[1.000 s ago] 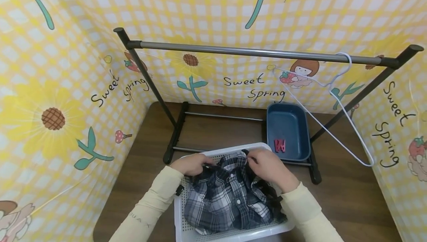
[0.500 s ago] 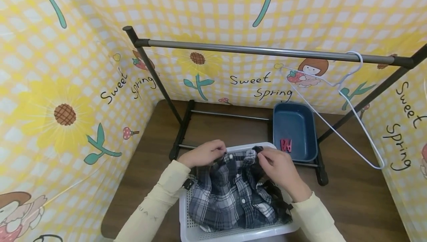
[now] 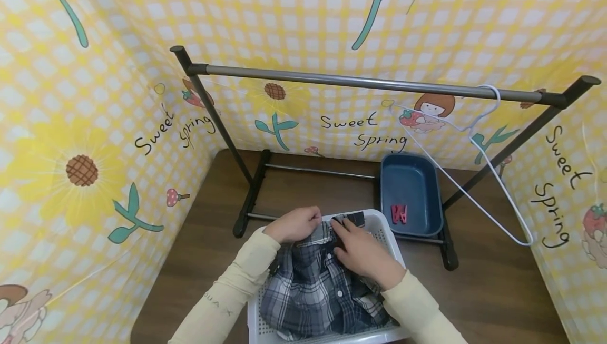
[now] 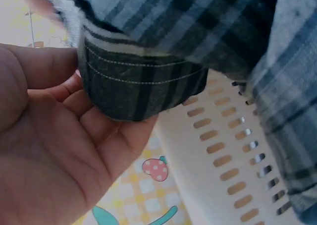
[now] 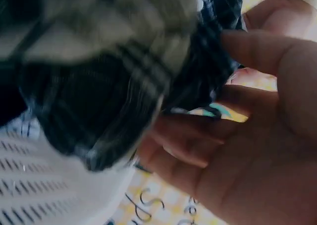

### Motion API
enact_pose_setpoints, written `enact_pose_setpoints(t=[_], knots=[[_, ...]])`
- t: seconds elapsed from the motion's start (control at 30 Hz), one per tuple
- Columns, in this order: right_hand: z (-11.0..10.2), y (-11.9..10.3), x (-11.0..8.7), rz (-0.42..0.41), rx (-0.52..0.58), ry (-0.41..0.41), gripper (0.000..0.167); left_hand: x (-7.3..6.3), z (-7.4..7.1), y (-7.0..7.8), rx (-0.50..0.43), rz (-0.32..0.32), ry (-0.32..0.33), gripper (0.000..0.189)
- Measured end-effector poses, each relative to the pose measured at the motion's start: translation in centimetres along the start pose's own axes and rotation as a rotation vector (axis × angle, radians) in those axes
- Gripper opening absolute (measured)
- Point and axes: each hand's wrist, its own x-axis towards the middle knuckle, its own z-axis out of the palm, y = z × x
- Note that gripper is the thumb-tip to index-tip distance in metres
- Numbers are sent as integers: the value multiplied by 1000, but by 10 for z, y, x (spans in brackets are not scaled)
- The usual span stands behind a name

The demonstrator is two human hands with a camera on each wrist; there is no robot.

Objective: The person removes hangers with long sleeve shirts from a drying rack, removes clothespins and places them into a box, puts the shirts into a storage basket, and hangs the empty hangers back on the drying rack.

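Observation:
A dark plaid button-up shirt lies bunched in a white perforated basket, its collar toward the far rim. My left hand pinches the shirt near the collar. In the left wrist view, its thumb meets the edge of a stitched flap, with the other fingers behind it. My right hand lies across the collar area, fingers extended and thumb apart, touching the cloth. In the right wrist view, blurred cloth hangs beside that hand's fingers; the fingertips are partly hidden.
Behind the basket stands a clothes rack with a horizontal metal bar. A white hanger hangs at its right end. A blue tray holds red clips on the brown tabletop. Patterned cloth walls surround the space.
My right hand has moved left from the collar's right side onto its middle, and its fingers have spread. My left hand has shifted slightly toward the collar, still holding the shirt.

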Motion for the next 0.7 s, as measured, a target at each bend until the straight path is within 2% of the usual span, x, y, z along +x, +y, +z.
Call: enact_pose_setpoints(t=[0.1, 0.23, 0.3, 0.37, 0.5, 0.63, 0.7], knots=[[15, -4, 4, 6, -137, 10, 65, 2, 5, -2, 28, -19, 17, 15], [35, -10, 9, 60, -288, -3, 67, 2, 18, -3, 153, 10, 66, 16], [44, -12, 11, 119, -310, -67, 68, 1, 26, -3, 243, 49, 77, 15], [52, -13, 12, 178, -312, -129, 70, -3, 31, -2, 323, 85, 59, 13], [66, -14, 15, 271, -281, -208, 76, -17, 34, 3, 435, 145, 32, 20], [74, -16, 17, 324, -288, -238, 78, -26, 35, 11, 457, 211, 41, 20], [76, -18, 19, 347, -309, -249, 76, -24, 41, 11, 442, 188, -13, 20]])
